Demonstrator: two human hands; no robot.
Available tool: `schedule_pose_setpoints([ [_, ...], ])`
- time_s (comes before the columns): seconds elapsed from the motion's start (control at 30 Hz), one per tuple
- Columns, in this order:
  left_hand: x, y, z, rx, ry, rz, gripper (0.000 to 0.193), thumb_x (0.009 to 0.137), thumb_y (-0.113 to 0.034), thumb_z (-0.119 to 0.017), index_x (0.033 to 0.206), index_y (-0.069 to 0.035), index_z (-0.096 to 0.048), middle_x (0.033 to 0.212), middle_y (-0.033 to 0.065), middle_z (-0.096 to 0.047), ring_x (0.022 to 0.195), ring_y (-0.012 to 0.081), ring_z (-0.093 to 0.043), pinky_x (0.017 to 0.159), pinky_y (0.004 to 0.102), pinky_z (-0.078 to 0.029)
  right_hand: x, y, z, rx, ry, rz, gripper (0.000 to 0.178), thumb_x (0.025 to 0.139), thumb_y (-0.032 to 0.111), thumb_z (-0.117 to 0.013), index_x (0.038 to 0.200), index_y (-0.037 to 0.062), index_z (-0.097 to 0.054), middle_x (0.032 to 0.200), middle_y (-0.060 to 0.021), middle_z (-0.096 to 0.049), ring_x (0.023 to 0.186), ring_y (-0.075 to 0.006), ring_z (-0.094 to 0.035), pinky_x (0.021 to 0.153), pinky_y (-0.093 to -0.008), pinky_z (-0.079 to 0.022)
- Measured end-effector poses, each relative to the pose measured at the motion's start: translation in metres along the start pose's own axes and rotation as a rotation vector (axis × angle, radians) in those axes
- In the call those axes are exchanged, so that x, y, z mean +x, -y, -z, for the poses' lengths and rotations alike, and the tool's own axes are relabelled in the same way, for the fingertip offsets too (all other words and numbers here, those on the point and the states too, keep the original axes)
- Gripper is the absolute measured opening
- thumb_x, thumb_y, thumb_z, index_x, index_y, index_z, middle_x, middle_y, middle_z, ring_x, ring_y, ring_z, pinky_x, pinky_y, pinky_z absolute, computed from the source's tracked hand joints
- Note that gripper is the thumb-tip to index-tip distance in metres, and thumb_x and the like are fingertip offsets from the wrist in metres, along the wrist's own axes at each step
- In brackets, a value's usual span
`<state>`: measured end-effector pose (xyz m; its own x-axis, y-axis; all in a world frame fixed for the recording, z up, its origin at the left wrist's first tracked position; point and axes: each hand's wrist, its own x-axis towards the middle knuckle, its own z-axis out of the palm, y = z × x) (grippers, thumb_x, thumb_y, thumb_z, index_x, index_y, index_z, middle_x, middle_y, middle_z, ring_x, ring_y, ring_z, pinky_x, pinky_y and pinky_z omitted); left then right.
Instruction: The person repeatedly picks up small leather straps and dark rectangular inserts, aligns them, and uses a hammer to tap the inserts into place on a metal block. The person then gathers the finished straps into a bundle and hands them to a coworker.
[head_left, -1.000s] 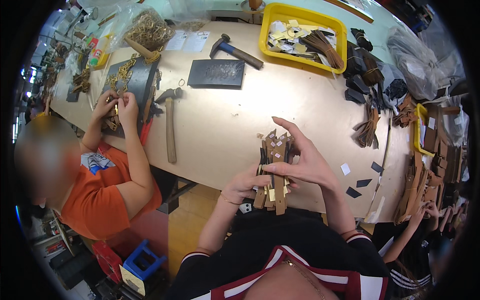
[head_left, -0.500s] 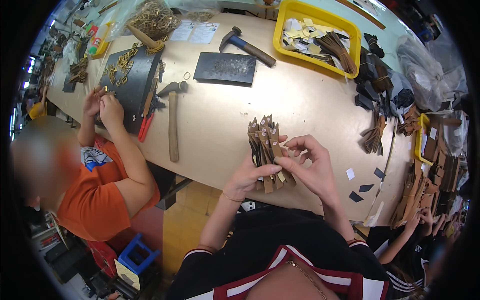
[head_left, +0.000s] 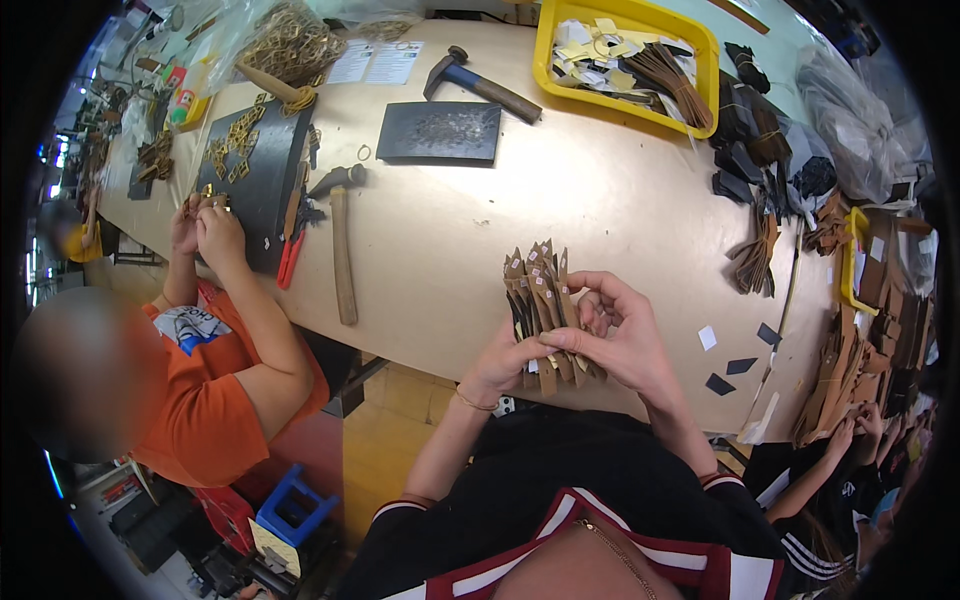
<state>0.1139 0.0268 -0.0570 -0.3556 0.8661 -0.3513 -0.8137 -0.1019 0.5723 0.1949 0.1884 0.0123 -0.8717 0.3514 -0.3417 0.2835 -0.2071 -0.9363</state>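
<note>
A fanned bundle of brown leather strips (head_left: pixel 540 295) with pointed ends stands up between my hands near the table's front edge. Small pale labels dot several of the strips, and darker strips show on the bundle's left side. Wrapped round its lower part is my left hand (head_left: pixel 498 364), thumb across the front. My right hand (head_left: pixel 628 345) grips the bundle's right side, its thumb meeting the left thumb and its fingers curled. Whether the right fingers have one strip or several is hidden.
Beyond the bundle lie a black slab (head_left: pixel 440 134), a hammer (head_left: pixel 480 84) and another hammer (head_left: pixel 343 250). A yellow tray (head_left: pixel 712 80) holds strips and scraps. Dark leather pieces (head_left: pixel 742 366) lie to the right. At the left, a person in orange (head_left: pixel 220 400) handles brass-coloured buckles.
The right fingers have curled in closer to the bundle's right side, and the strips have spread a little. The whole view has shifted slightly.
</note>
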Motion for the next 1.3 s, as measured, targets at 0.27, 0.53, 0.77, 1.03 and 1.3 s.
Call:
schedule_pose_setpoints([
  [0.27, -0.002, 0.006, 0.004, 0.029, -0.023, 0.02, 0.063, 0.083, -0.006, -0.064, 0.141, -0.001, -0.04, 0.126, 0.0113, -0.06, 0.114, 0.02, -0.06, 0.099, 0.036, -0.049, -0.006, 0.003, -0.005, -0.106, -0.106, 0.138, 0.05, 0.073, 0.017, -0.089, 0.111, 0.0002, -0.061, 0.079, 0.0056, -0.052, 0.066, 0.0003, -0.042, 0.057, -0.0155, -0.037],
  [0.53, -0.002, 0.009, 0.003, -0.025, -0.019, -0.013, 0.064, 0.082, -0.011, -0.065, 0.14, -0.001, -0.041, 0.127, 0.0101, -0.059, 0.114, 0.0196, -0.06, 0.1, 0.0369, -0.049, -0.009, 0.013, -0.007, -0.208, -0.132, 0.188, 0.046, 0.075, 0.013, -0.087, 0.109, 0.0003, -0.06, 0.081, 0.0033, -0.056, 0.068, -0.0009, -0.044, 0.058, -0.0162, -0.037],
  [0.77, 0.0, 0.003, 0.004, 0.055, 0.062, 0.007, 0.067, 0.083, -0.017, -0.069, 0.141, -0.002, -0.04, 0.127, 0.009, -0.059, 0.115, 0.0182, -0.059, 0.099, 0.0361, -0.049, -0.009, 0.012, -0.005, -0.234, -0.065, 0.183, 0.042, 0.074, 0.014, -0.087, 0.107, -0.0013, -0.065, 0.079, 0.004, -0.055, 0.069, -0.004, -0.042, 0.061, -0.0201, -0.037],
  [1.03, 0.003, -0.011, -0.012, 0.211, 0.09, 0.017, 0.074, 0.081, -0.019, -0.072, 0.144, -0.002, -0.037, 0.13, 0.011, -0.057, 0.121, 0.0205, -0.056, 0.102, 0.0369, -0.048, -0.007, 0.0, 0.008, -0.224, -0.007, 0.16, 0.036, 0.075, 0.012, -0.084, 0.104, 0.0004, -0.067, 0.091, 0.0027, -0.061, 0.074, -0.0058, -0.044, 0.068, -0.0227, -0.037],
  [1.3, 0.001, -0.007, -0.02, -0.067, -0.012, 0.105, 0.074, 0.082, -0.019, -0.065, 0.146, 0.001, -0.034, 0.136, 0.015, -0.053, 0.125, 0.0249, -0.055, 0.105, 0.0392, -0.046, -0.007, -0.003, 0.012, 0.085, -0.01, 0.101, 0.039, 0.079, 0.007, -0.081, 0.112, 0.0005, -0.06, 0.102, -0.0032, -0.062, 0.099, -0.0133, -0.061, 0.093, -0.0306, -0.047],
])
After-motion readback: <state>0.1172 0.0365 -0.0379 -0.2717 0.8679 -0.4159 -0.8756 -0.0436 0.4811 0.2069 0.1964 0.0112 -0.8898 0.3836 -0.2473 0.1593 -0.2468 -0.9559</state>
